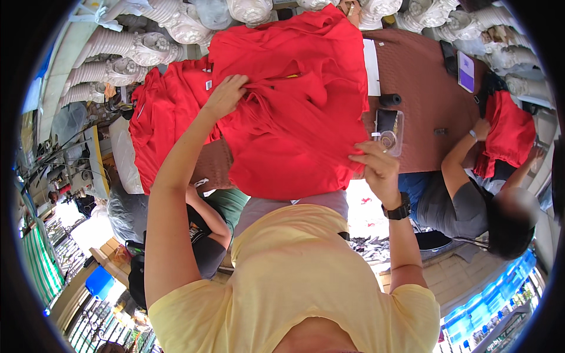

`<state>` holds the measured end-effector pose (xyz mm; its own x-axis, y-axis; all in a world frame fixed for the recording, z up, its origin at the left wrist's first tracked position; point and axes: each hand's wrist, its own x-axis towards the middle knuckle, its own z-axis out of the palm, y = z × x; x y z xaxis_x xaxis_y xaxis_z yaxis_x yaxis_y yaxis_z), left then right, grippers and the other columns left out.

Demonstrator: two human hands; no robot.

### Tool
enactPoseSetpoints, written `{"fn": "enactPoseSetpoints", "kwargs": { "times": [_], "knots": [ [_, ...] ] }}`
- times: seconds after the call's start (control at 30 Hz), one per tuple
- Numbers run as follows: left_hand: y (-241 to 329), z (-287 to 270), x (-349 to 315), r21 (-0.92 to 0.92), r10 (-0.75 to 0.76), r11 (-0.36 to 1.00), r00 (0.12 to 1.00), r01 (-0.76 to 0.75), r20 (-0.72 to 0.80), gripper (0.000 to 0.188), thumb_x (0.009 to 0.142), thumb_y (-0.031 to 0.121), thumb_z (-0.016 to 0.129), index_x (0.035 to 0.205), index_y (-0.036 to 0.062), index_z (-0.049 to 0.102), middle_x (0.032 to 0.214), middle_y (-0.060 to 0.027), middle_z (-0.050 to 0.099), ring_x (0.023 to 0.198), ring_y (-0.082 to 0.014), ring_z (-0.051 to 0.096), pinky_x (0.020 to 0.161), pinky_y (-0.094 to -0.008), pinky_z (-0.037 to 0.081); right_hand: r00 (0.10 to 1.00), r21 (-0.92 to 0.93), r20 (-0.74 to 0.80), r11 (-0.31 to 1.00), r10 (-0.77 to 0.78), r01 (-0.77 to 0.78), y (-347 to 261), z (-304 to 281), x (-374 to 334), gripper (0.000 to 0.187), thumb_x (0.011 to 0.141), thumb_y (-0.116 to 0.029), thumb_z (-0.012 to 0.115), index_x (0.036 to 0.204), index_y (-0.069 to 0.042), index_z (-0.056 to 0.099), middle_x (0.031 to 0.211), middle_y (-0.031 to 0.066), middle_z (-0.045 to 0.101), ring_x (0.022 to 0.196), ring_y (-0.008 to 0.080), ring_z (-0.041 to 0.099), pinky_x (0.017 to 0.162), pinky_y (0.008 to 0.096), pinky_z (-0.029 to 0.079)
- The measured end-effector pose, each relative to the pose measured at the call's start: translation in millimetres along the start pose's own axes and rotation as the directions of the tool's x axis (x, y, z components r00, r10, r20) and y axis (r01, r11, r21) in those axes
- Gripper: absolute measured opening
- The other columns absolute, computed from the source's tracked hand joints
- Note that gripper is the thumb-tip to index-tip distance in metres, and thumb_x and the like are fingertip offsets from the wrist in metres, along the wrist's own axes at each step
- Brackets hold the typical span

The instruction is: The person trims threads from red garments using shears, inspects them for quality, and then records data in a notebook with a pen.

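A wide red garment lies spread and rumpled before me, hanging over the near table edge onto my lap. Its exact kind is hard to tell among the folds. My left hand pinches a gathered fold at its left side. At the lower right edge, my right hand, with a black watch on the wrist, grips the cloth between thumb and fingers. A small yellow patch shows between the folds. More red garments are heaped to the left, one with a white tag.
On the brown table cover are a clear plastic box, a black cylinder, white paper and a phone. At right, a co-worker handles red cloth. Another person sits left. White ornate pedestals line the back.
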<state>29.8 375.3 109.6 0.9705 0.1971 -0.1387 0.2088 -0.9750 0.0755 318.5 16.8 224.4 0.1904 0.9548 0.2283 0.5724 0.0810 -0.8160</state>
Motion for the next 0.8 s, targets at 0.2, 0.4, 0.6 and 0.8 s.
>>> {"fn": "enactPoseSetpoints", "kwargs": {
  "times": [0.2, 0.4, 0.6, 0.8],
  "knots": [
    [7.6, -19.5, -53.1, -0.127, -0.15, 0.981, 0.989, 0.148, -0.005, 0.046, 0.063, 0.003, 0.076, 0.107, -0.0001, 0.064, 0.127, -0.017, 0.049, 0.121, -0.0354, 0.049, 0.102, -0.0451, 0.041, 0.957, 0.141, -0.23, 0.979, 0.176, -0.146, 5.7, -10.6, 0.3, 0.042, 0.068, 0.021, 0.052, 0.096, 0.0, 0.076, 0.097, 0.0147, 0.07, 0.096, 0.0253, 0.067, 0.085, 0.0309, 0.05],
    [37.6, -27.5, -114.6, -0.122, -0.309, 0.947, 0.948, 0.299, -0.075, 0.044, 0.063, 0.0, 0.072, 0.106, 0.0017, 0.062, 0.119, -0.0159, 0.055, 0.123, -0.0327, 0.051, 0.106, -0.0452, 0.04, 0.923, 0.242, -0.308, 0.957, 0.231, -0.159, 2.9, -19.5, 7.7, 0.036, 0.075, 0.021, 0.054, 0.098, 0.003, 0.075, 0.097, 0.0112, 0.07, 0.095, 0.0193, 0.066, 0.084, 0.0281, 0.05],
    [77.7, -45.4, -145.6, -0.347, -0.579, 0.815, 0.664, 0.463, -0.473, 0.043, 0.064, -0.008, 0.063, 0.107, -0.001, 0.061, 0.12, -0.0165, 0.054, 0.117, -0.0361, 0.054, 0.1, -0.0417, 0.047, 0.919, 0.321, -0.341, 0.943, 0.198, -0.084, -11.0, -33.8, 10.2, 0.028, 0.081, 0.017, 0.058, 0.1, 0.003, 0.074, 0.101, 0.009, 0.07, 0.095, 0.0157, 0.065, 0.086, 0.0262, 0.049],
    [68.5, -58.3, -107.3, -0.465, -0.653, 0.743, 0.672, 0.481, -0.349, 0.04, 0.069, -0.012, 0.061, 0.105, 0.0022, 0.062, 0.132, -0.0171, 0.047, 0.097, -0.0325, 0.057, 0.085, -0.0426, 0.05, 0.891, 0.276, -0.394, 0.954, 0.226, -0.12, 5.2, -44.4, 19.4, 0.029, 0.083, 0.016, 0.058, 0.104, 0.002, 0.073, 0.106, 0.0095, 0.069, 0.101, 0.0164, 0.064, 0.091, 0.0274, 0.048]
  ]
}}
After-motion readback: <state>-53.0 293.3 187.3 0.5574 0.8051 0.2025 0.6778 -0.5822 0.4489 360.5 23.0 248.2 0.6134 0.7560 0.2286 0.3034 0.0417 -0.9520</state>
